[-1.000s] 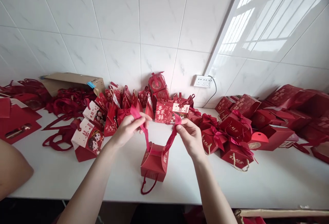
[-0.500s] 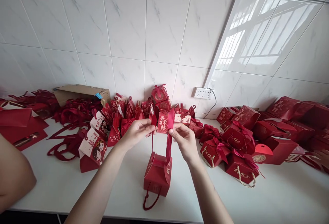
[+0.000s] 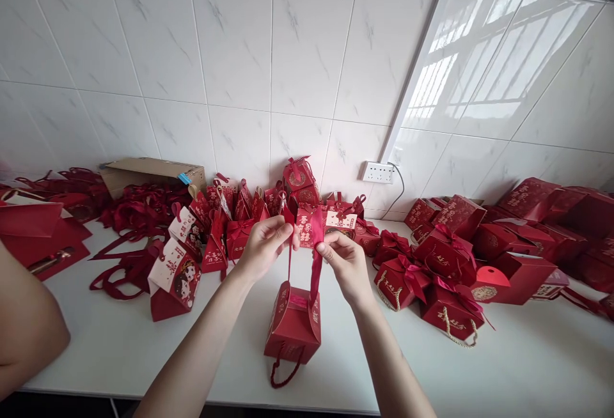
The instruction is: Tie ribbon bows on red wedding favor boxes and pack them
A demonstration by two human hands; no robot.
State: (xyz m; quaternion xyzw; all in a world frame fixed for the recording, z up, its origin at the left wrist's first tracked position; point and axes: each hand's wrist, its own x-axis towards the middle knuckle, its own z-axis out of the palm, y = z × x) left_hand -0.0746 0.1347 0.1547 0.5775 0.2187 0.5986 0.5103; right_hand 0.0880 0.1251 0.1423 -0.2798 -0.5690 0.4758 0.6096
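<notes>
A small red gift box point(image 3: 291, 335) with a dark red cord handle point(image 3: 286, 374) stands on the white table in front of me. A dark red ribbon point(image 3: 315, 274) runs up from its top in two strands. My left hand point(image 3: 268, 247) pinches the left strand between thumb and fingers. The right strand is pinched in my right hand point(image 3: 344, 261). Both hands are above the box, a short way apart, and the ribbon stands upright between them and the box top.
Several finished-looking red boxes with bows point(image 3: 446, 306) sit to the right. A heap of loose ribbons point(image 3: 144, 204) lies by a cardboard box point(image 3: 153, 172) at back left. Printed boxes point(image 3: 175, 277) stand left of centre. Another person's arm point(image 3: 31, 325) is at the left edge.
My left hand has shifted slightly right and up, nearer my right hand. The gift box has turned and tilted a little. The ribbon strands stay in both hands.
</notes>
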